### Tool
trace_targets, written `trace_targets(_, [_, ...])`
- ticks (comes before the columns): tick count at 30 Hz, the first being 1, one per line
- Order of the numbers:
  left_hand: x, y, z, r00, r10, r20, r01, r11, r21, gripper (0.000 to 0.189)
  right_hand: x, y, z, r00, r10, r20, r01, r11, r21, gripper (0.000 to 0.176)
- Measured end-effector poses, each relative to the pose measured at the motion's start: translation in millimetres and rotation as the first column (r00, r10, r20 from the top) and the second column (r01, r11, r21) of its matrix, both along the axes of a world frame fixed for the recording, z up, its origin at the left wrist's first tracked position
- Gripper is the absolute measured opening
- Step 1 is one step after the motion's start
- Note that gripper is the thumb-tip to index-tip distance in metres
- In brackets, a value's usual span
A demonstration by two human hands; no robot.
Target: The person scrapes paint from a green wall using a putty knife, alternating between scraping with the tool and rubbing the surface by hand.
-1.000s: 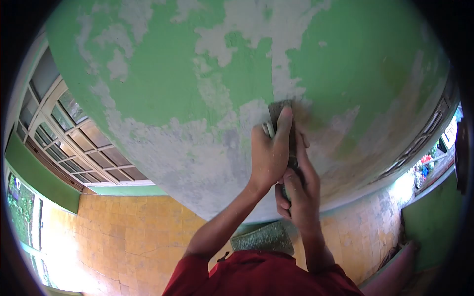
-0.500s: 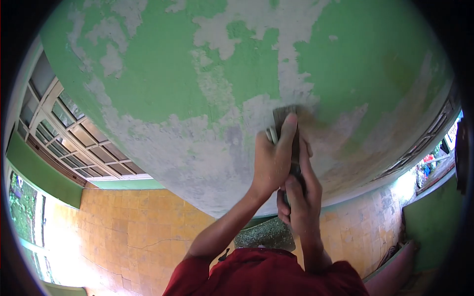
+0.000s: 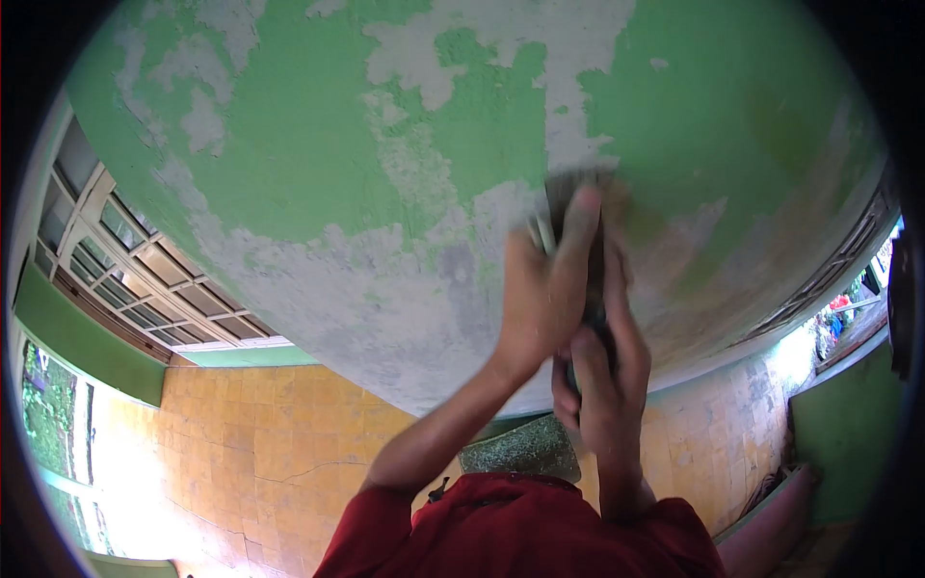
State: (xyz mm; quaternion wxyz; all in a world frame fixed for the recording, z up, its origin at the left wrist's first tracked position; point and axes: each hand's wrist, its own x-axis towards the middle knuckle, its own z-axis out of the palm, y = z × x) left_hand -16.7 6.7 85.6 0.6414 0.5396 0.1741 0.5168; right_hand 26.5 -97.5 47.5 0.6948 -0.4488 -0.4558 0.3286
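Note:
A dark, flat-bladed scraper (image 3: pixel 565 196) is pressed with its wide end against the wall (image 3: pixel 308 173), where green paint meets bare grey plaster. My right hand (image 3: pixel 617 385) is closed around the lower, handle end. Higher up, my left hand (image 3: pixel 540 299) grips the blade, its thumb lying along the front. Something pale and thin shows between the left fingers; I cannot make out what it is. Both hands and the blade's edge are blurred by motion. Ragged patches of green paint surround the bare plaster above and left of the blade.
Below me, a dark speckled surface (image 3: pixel 520 453) stands against the wall's foot, strewn with pale flakes. Yellow tiles (image 3: pixel 260 433) cover the floor. White-framed windows (image 3: pixel 145 260) are at left. A low green wall (image 3: pixel 848 443) and a window opening (image 3: pixel 858 299) are at right.
Both hands and the scraper have moved up and slightly right along the wall, and the blade's edge is now higher on the plaster strip. The grip stays the same.

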Motion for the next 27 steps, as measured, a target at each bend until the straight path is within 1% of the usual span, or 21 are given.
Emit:
trace_targets(1, [-0.3, -0.8, -6.4, 1.0, 0.002, 0.003, -0.002, 1.0, 0.007, 0.046, 0.6, -3.2, -7.1, 1.0, -0.004, -0.011, 0.003, 0.999, -0.042, 0.069])
trace_targets(2, [1.7, -1.2, -14.7, 1.0, -0.002, -0.004, 0.002, 1.0, -0.005, 0.045, 2.8, -0.3, -5.9, 1.0, -0.004, -0.003, 0.004, 0.999, -0.034, 0.069])
trace_targets(3, [2.3, -3.4, -14.9, 1.0, -0.011, -0.019, 0.011, 1.0, -0.027, 0.045, 3.0, 0.4, -4.0, 1.0, -0.011, 0.011, 0.012, 0.999, -0.031, 0.069])
trace_targets(4, [1.8, -1.2, -9.1, 0.999, -0.005, -0.052, 0.005, 1.0, 0.005, 0.048, 3.1, -1.2, -2.0, 1.0, -0.02, 0.022, 0.021, 0.999, -0.037, 0.069])
trace_targets(5, [2.6, -0.7, -5.8, 0.998, -0.01, -0.056, 0.01, 1.0, -0.005, 0.048, 3.5, -2.2, 1.8, 1.0, -0.025, 0.018, 0.026, 0.999, -0.048, 0.069])
trace_targets(7, [1.9, 0.1, -4.0, 0.998, -0.058, -0.036, 0.06, 0.997, 0.04, 0.048, 3.8, -1.1, 8.2, 0.999, -0.041, 0.021, 0.042, 0.998, -0.039, 0.07])
trace_targets(8, [0.4, -3.0, -9.9, 0.997, -0.058, -0.045, 0.06, 0.998, 0.03, 0.048, 2.7, -5.2, 4.0, 0.999, -0.04, 0.012, 0.041, 0.998, -0.048, 0.07])
trace_targets(10, [2.5, -2.2, -14.2, 1.0, -0.005, -0.021, 0.005, 1.0, -0.003, 0.047, 7.0, -5.4, -2.2, 1.0, 0.018, 0.015, -0.016, 0.997, -0.08, 0.067])
trace_targets(13, [4.2, 1.1, 4.0, 0.999, 0.008, 0.043, -0.009, 1.0, 0.015, 0.045, 8.8, 0.9, 17.7, 0.998, 0.034, 0.045, -0.032, 0.998, -0.05, 0.068])
trace_targets(14, [2.4, -0.2, 2.4, 0.999, 0.007, 0.039, -0.008, 1.0, 0.008, 0.045, 6.1, 0.1, 16.1, 0.999, 0.034, 0.041, -0.031, 0.998, -0.058, 0.068])
trace_targets(16, [1.1, 1.2, 1.1, 1.0, -0.013, -0.005, 0.014, 0.998, 0.065, 0.044, 3.0, 3.5, 12.0, 0.999, -0.016, 0.031, 0.016, 1.0, -0.019, 0.07])
trace_targets(19, [3.4, -1.4, -8.2, 1.0, 0.019, 0.002, -0.019, 0.999, 0.027, 0.044, 2.2, 0.2, 0.8, 1.0, 0.0, 0.004, 0.0, 0.998, -0.055, 0.071])
trace_targets(20, [4.2, 0.6, -6.9, 1.0, 0.018, -0.001, -0.018, 1.0, 0.019, 0.044, 3.9, 1.3, 5.4, 1.0, -0.001, 0.001, 0.001, 0.998, -0.063, 0.071])
trace_targets(22, [1.2, 2.3, 19.5, 0.998, 0.001, 0.06, -0.005, 0.997, 0.071, 0.044, 4.7, 7.1, 27.5, 0.999, 0.027, 0.04, -0.027, 1.0, 0.0, 0.071])
trace_targets(25, [-2.3, 0.8, 2.9, 1.0, 0.006, 0.008, -0.007, 0.996, 0.089, 0.043, 2.2, 0.1, 14.7, 0.999, 0.038, 0.023, -0.038, 0.999, -0.024, 0.07])
trace_targets(26, [-1.0, -0.1, -9.6, 0.999, 0.042, -0.011, -0.041, 0.998, 0.054, 0.041, 1.8, 2.0, 12.6, 0.999, 0.041, 0.031, -0.041, 0.999, -0.01, 0.07])
trace_targets(27, [-1.7, 3.0, -4.5, 0.999, 0.044, -0.002, -0.043, 0.997, 0.067, 0.041, 1.7, 3.6, 10.1, 0.999, 0.033, 0.03, -0.032, 0.999, -0.031, 0.07])
